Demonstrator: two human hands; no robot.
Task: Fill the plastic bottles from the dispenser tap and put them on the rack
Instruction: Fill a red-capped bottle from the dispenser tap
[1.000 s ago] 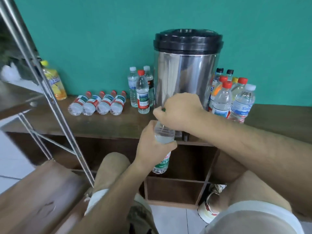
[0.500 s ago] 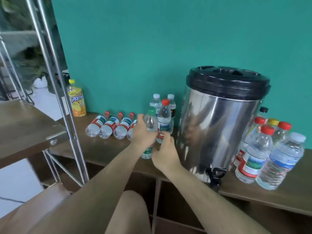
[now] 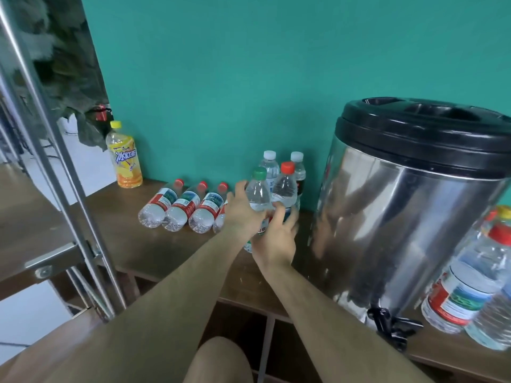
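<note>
Wooden shelf (image 3: 132, 244), left hand (image 3: 240, 214) gripping green-capped bottle (image 3: 258, 193)

dispenser (image 3: 401, 230): glossy steel | lid (image 3: 428, 139): matt black plastic | counter (image 3: 124, 214): dark wood

Plain indoor room, home or shop unclear; teal wall (image 3: 221, 78), wooden counter (image 3: 116, 217), steel dispenser (image 3: 401, 230), metal rack (image 3: 52, 261)

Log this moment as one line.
left hand grips green-capped bottle | right hand open against it | bottle upright near dispenser
</note>
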